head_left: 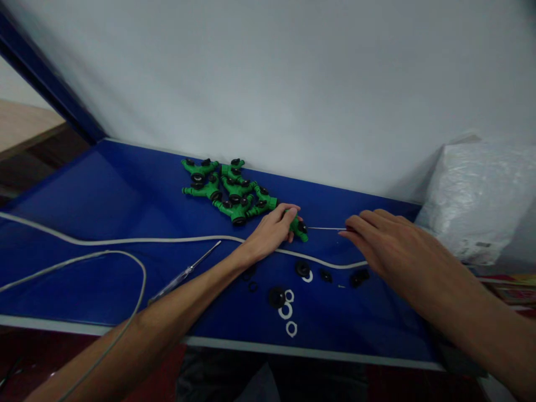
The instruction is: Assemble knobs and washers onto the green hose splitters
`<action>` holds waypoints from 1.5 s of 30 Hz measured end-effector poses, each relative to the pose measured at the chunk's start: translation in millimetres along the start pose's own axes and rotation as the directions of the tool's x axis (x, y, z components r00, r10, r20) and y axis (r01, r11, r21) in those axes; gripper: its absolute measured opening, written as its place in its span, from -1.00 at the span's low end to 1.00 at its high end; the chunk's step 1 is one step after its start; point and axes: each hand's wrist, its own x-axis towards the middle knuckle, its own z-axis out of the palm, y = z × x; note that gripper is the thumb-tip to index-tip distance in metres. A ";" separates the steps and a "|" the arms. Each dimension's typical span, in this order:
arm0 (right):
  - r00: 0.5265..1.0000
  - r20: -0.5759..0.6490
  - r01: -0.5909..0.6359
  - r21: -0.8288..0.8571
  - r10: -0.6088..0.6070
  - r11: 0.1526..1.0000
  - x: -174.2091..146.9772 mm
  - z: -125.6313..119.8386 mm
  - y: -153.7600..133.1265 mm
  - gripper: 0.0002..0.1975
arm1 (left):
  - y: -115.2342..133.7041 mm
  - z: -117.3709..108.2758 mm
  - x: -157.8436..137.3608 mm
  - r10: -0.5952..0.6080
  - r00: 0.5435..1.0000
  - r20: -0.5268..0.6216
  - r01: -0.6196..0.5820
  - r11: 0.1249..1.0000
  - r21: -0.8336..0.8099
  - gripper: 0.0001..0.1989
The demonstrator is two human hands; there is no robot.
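My left hand [274, 229] is closed around a green hose splitter [298, 228] with a black knob, resting near the middle of the blue table. In my right hand [379, 234] is a screwdriver [326, 228]; its handle is hidden by my fingers. The thin metal shaft points left, its tip at or close to the splitter's black knob; whether it touches a screw I cannot tell. Nearer me lie loose black caps [277, 297], white rings [292, 328], small black parts [359, 277] and what looks like a tiny screw [341, 286].
Several green splitters [237, 209] are grouped at the back against the white wall [268, 95]. A second screwdriver [184, 274] lies beside my left forearm. A white cable [138, 240] crosses the blue table [84, 279]. A plastic-wrapped package [477, 195] stands at right.
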 end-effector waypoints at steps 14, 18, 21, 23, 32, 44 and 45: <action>0.946 -0.137 -0.207 0.443 0.294 0.872 -126.7 66.2 -60.7 -0.72 | -2.0 -1.6 -1.2 0.097 0.995 0.015 -0.098 0.988 0.119 -0.51; 0.933 -0.126 -0.250 0.443 0.336 0.861 -123.6 69.1 -65.2 -0.73 | -2.9 -2.2 0.9 0.099 0.995 0.015 -0.100 0.990 0.103 -0.53; 0.931 -0.140 -0.253 0.418 0.337 0.873 -123.3 66.5 -66.3 -0.72 | -4.0 -2.3 2.3 0.090 0.996 0.030 -0.092 0.992 0.090 -0.53; 0.926 -0.138 -0.267 0.416 0.351 0.869 -123.3 63.6 -67.1 -0.71 | -4.3 -2.0 2.9 0.087 0.996 0.036 -0.090 0.992 0.085 -0.53; 0.895 -0.067 -0.373 0.432 0.442 0.821 -87.7 69.7 -78.2 -0.71 | -1.5 -2.7 2.7 0.022 1.000 0.019 -0.024 0.991 0.132 -0.56; 0.823 -0.145 -0.302 0.708 0.550 0.638 -68.8 80.4 -83.4 -0.88 | 3.3 -2.6 2.6 -0.039 0.998 0.046 0.040 0.999 -0.035 -0.64; 0.813 -0.153 -0.292 0.727 0.561 0.621 -66.1 76.4 -82.0 -0.88 | 5.3 -2.4 1.6 -0.045 0.998 0.051 0.048 0.997 -0.056 -0.64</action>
